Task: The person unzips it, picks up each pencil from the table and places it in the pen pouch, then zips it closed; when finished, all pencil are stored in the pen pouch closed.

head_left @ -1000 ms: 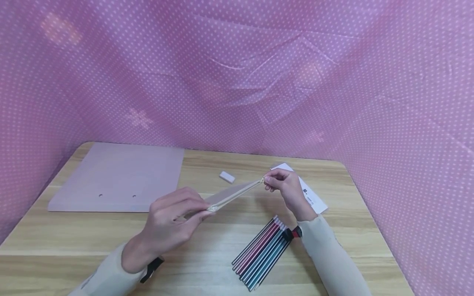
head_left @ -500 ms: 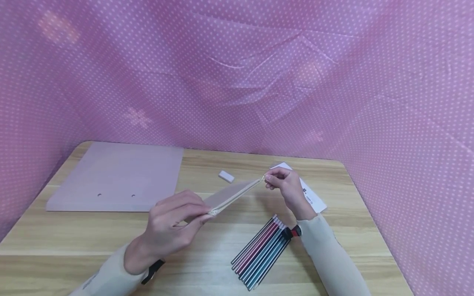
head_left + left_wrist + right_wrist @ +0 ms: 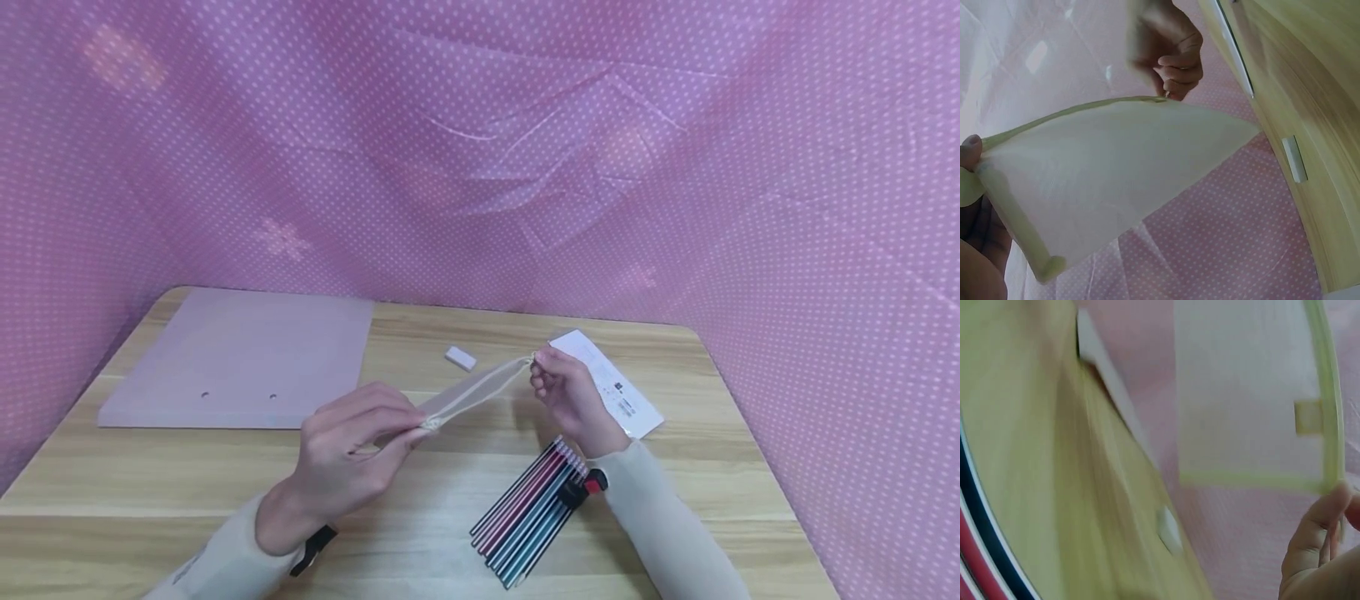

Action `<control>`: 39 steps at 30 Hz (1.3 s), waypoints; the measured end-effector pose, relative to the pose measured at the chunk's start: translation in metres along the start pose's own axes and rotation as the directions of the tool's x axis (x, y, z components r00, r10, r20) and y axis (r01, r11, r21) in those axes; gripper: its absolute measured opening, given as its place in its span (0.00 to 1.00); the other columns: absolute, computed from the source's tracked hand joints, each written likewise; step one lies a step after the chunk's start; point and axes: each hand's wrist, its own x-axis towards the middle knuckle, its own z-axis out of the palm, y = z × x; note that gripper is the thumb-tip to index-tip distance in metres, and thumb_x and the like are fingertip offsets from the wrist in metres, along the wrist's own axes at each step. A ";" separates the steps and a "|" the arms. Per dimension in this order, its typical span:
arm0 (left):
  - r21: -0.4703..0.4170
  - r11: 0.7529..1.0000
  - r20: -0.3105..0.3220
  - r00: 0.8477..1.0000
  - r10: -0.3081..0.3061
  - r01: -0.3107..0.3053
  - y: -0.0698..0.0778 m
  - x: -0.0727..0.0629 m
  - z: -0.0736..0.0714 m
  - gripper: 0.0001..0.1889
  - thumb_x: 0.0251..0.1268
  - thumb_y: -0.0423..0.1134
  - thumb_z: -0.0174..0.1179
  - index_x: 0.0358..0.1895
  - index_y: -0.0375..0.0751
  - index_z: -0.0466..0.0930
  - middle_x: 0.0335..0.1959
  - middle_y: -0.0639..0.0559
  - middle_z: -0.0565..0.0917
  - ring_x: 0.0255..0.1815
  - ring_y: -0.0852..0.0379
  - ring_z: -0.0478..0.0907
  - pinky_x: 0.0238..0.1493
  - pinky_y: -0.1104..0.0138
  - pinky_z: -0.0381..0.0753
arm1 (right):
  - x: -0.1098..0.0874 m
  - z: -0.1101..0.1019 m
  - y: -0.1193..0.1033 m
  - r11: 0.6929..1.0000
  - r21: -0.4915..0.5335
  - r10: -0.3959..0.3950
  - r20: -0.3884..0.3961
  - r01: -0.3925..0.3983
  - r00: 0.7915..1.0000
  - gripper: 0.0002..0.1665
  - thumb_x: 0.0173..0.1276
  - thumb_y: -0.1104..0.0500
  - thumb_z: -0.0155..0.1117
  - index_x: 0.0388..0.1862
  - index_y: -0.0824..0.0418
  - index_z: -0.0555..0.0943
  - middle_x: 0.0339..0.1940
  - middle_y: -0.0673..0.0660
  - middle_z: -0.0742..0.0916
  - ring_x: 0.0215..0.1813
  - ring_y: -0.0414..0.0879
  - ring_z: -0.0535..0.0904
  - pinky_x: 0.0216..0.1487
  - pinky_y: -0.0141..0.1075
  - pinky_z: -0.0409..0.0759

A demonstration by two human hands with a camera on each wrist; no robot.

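A translucent mesh zip pouch (image 3: pixel 476 390) with cream edging is stretched in the air between the two hands. My left hand (image 3: pixel 352 458) pinches its near left end between thumb and fingers. At the far right end, my right hand (image 3: pixel 573 400) pinches the corner of the zip edge, its other fingers curled in. The left wrist view shows the pouch's flat mesh side (image 3: pixel 1116 169) hanging below the zip edge. A small square tab (image 3: pixel 1309 417) shows on its edge in the right wrist view. Whatever the right fingertips cover is hidden.
Several pencils (image 3: pixel 525 517) in dark, red and teal lie fanned on the wooden table below the right wrist. A white eraser (image 3: pixel 461 358) lies behind the pouch. The white printed packet (image 3: pixel 611 387) is right of the right hand; a pale lilac folder (image 3: pixel 255 358) lies at left.
My right hand has turned and its wrist has dropped slightly left, uncovering more of the white packet. The pouch's upper edges now stand further apart. The left hand has barely moved.
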 end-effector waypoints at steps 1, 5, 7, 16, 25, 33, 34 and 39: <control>0.004 1.000 -0.001 1.000 0.004 -0.004 0.000 0.000 0.000 0.08 0.63 0.30 0.69 0.29 0.26 0.86 0.25 0.40 0.85 0.27 0.54 0.82 0.32 0.77 0.84 | -0.002 0.002 0.002 0.999 0.040 0.024 0.015 -0.024 1.000 0.18 0.79 0.63 0.49 0.30 0.52 0.81 0.23 0.46 0.85 0.25 0.36 0.77 0.28 0.25 0.75; 0.020 1.000 0.001 1.000 0.021 -0.021 0.000 0.000 0.002 0.09 0.64 0.31 0.68 0.28 0.26 0.85 0.24 0.40 0.85 0.26 0.53 0.82 0.30 0.78 0.83 | -0.009 0.012 0.008 0.991 0.117 0.065 0.047 -0.070 0.997 0.18 0.81 0.59 0.46 0.32 0.52 0.80 0.25 0.47 0.85 0.27 0.38 0.77 0.29 0.25 0.75; 0.026 0.999 0.000 0.999 0.041 -0.041 0.000 0.000 0.003 0.10 0.64 0.31 0.68 0.28 0.26 0.85 0.24 0.39 0.85 0.25 0.53 0.82 0.30 0.78 0.83 | -0.013 0.018 0.010 0.990 0.122 0.061 0.044 -0.066 0.997 0.16 0.80 0.58 0.46 0.34 0.51 0.80 0.27 0.47 0.85 0.27 0.38 0.76 0.29 0.26 0.75; 0.018 0.990 0.015 0.990 0.143 -0.143 0.000 -0.004 0.012 0.08 0.63 0.29 0.67 0.27 0.26 0.85 0.25 0.40 0.85 0.27 0.49 0.83 0.34 0.68 0.87 | -0.021 0.033 0.015 0.982 0.183 0.041 0.000 -0.040 0.999 0.07 0.77 0.61 0.51 0.42 0.54 0.77 0.39 0.47 0.85 0.44 0.42 0.83 0.47 0.33 0.85; 0.027 0.988 0.064 0.987 0.151 -0.153 0.003 -0.008 0.017 0.07 0.64 0.29 0.66 0.28 0.28 0.86 0.27 0.41 0.87 0.28 0.49 0.84 0.36 0.64 0.88 | -0.034 0.047 0.016 0.989 0.138 0.044 0.014 -0.046 0.999 0.11 0.76 0.63 0.51 0.42 0.54 0.82 0.42 0.47 0.88 0.47 0.42 0.82 0.55 0.35 0.83; 0.035 0.998 0.198 0.980 0.038 -0.045 0.008 -0.017 0.021 0.05 0.62 0.33 0.69 0.32 0.34 0.87 0.31 0.47 0.88 0.33 0.54 0.85 0.42 0.68 0.87 | -0.048 0.058 0.024 0.998 -0.055 0.027 0.059 -0.023 0.998 0.11 0.75 0.63 0.52 0.37 0.52 0.82 0.33 0.43 0.90 0.39 0.37 0.86 0.53 0.34 0.81; 0.042 0.999 0.225 0.974 0.007 -0.017 0.009 -0.019 0.021 0.05 0.61 0.34 0.71 0.33 0.36 0.87 0.32 0.49 0.88 0.34 0.56 0.85 0.42 0.69 0.87 | -0.049 0.058 0.025 0.997 -0.067 0.033 0.058 -0.029 0.998 0.10 0.75 0.63 0.53 0.37 0.53 0.81 0.32 0.44 0.90 0.38 0.37 0.87 0.49 0.33 0.84; 0.047 0.993 0.347 0.931 -0.115 0.106 0.012 -0.024 0.020 0.14 0.52 0.39 0.78 0.40 0.42 0.85 0.35 0.56 0.87 0.38 0.62 0.85 0.46 0.72 0.86 | -0.052 0.057 0.029 0.991 -0.132 0.043 0.077 -0.033 0.996 0.06 0.74 0.63 0.56 0.37 0.54 0.78 0.29 0.46 0.90 0.36 0.39 0.89 0.40 0.38 0.89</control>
